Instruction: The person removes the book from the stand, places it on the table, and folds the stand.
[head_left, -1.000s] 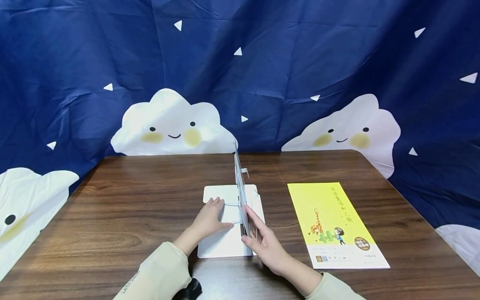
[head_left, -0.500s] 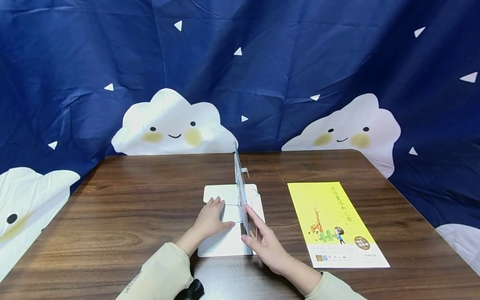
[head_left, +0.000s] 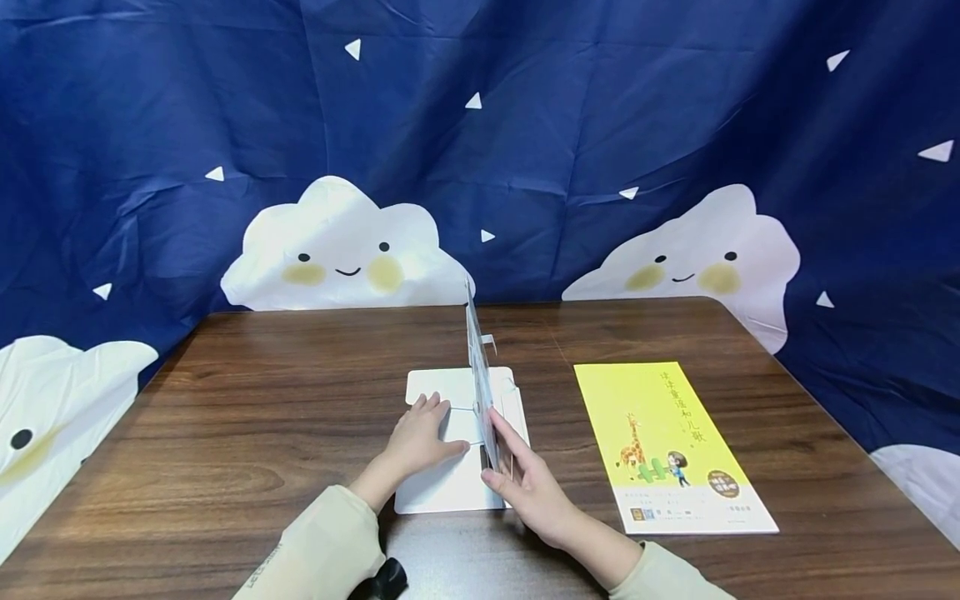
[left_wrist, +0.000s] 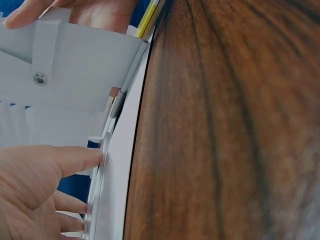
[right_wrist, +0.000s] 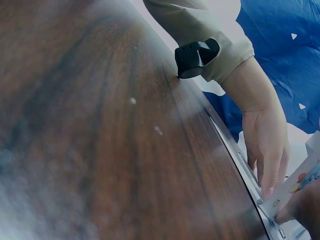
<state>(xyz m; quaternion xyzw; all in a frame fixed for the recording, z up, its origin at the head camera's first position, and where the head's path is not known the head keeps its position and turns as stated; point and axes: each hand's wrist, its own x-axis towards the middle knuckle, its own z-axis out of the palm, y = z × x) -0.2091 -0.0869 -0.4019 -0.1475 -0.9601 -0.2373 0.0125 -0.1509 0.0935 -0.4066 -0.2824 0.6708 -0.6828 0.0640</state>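
Note:
A white book stand lies at the middle of the table, its flat base (head_left: 442, 492) down on the wood and its thin hinged panel (head_left: 480, 367) raised nearly upright. My left hand (head_left: 423, 437) rests on the base with spread fingers, the thumb reaching toward the panel's foot. On the other side, my right hand (head_left: 532, 487) pinches the panel's near edge between thumb and fingers. A white clip arm (left_wrist: 45, 50) with a metal rivet shows on the panel in the left wrist view. Cartoon printing on the panel (right_wrist: 300, 186) shows in the right wrist view.
To the right of the stand lies a yellow book (head_left: 648, 396) with a giraffe and a child on its cover. The brown wooden table (head_left: 262, 417) ends at a blue curtain (head_left: 525, 125) with white clouds. A black strap piece (head_left: 384, 579) sits by the left sleeve.
The thin wire support at the panel's foot has sunk slightly toward the base under my left hand. Both hands have otherwise stayed in place.

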